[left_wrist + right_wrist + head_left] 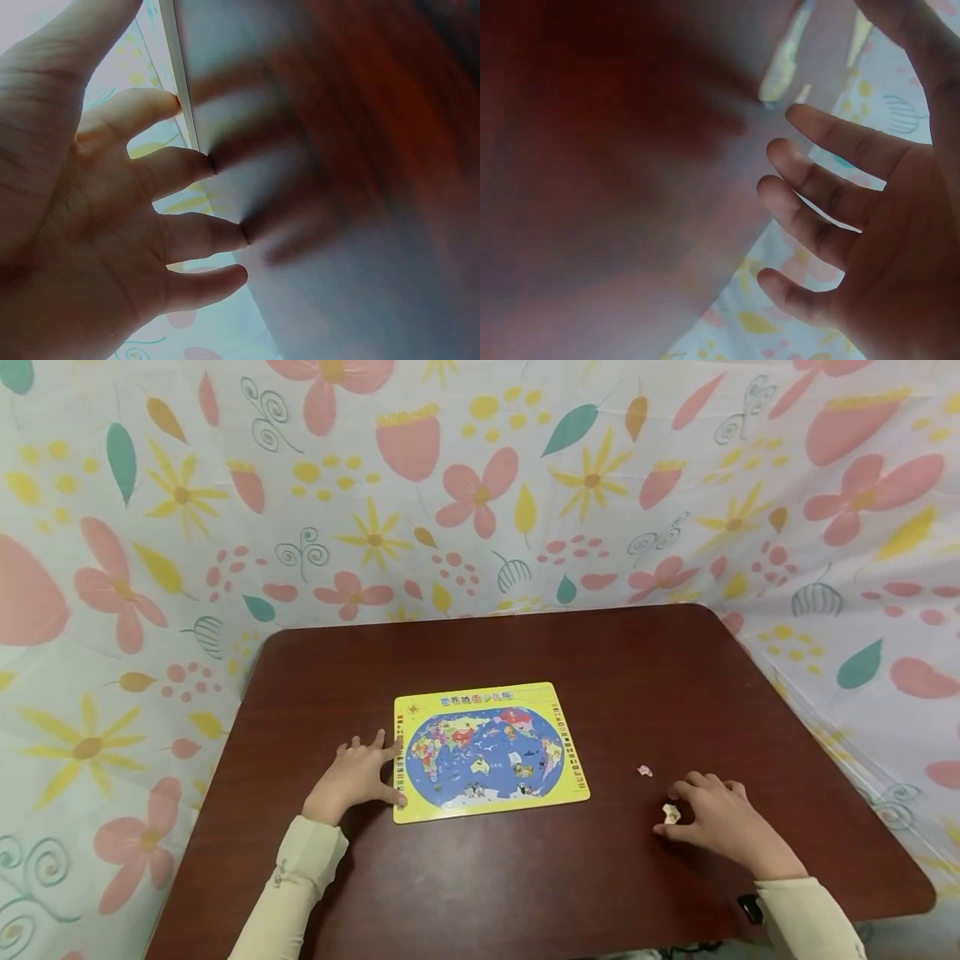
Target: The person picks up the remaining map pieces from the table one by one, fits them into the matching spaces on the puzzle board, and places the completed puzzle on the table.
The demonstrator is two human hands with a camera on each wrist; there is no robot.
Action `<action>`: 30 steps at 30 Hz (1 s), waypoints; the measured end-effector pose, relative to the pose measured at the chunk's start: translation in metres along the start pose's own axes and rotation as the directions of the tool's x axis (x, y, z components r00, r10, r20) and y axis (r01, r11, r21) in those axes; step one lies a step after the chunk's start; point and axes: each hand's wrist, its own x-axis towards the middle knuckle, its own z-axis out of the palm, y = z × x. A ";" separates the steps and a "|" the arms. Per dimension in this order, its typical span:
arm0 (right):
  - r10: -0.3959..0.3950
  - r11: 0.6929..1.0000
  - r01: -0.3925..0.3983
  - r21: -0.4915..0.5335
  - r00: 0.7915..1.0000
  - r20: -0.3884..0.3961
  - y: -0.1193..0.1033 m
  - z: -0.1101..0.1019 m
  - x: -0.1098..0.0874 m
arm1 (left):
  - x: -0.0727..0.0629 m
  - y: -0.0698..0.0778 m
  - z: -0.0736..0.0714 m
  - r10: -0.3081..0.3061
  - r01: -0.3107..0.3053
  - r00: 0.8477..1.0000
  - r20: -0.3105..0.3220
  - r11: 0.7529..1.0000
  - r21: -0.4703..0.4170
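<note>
A yellow-bordered world map board (pixel 465 777) lies flat on the brown table, printed with continents and animals on a blue ocean. At its left edge is my left hand (pixel 356 774), fingers spread and extended, thumb at the lower-left corner. My right hand (pixel 716 818) is low over the table right of the board, fingers loosely bent and apart. Between its thumb and fingers sits a small pale irregular piece (pixel 671 814); in the right wrist view this pale piece (pixel 781 73) appears beyond the fingertips, not gripped. A small pinkish piece (pixel 645 771) lies just beyond that hand.
The dark brown table (pixel 480 652) has rounded corners. Floral-printed cloth (pixel 480 560) hangs behind it and along both sides. A small black object (pixel 750 908) shows beside the right sleeve near the table's front edge.
</note>
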 end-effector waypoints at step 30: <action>0.064 0.992 -0.090 -0.086 0.960 -0.271 -0.019 0.027 -0.008 | 0.002 -0.004 0.002 0.013 -0.013 1.000 -0.019 1.000 -0.006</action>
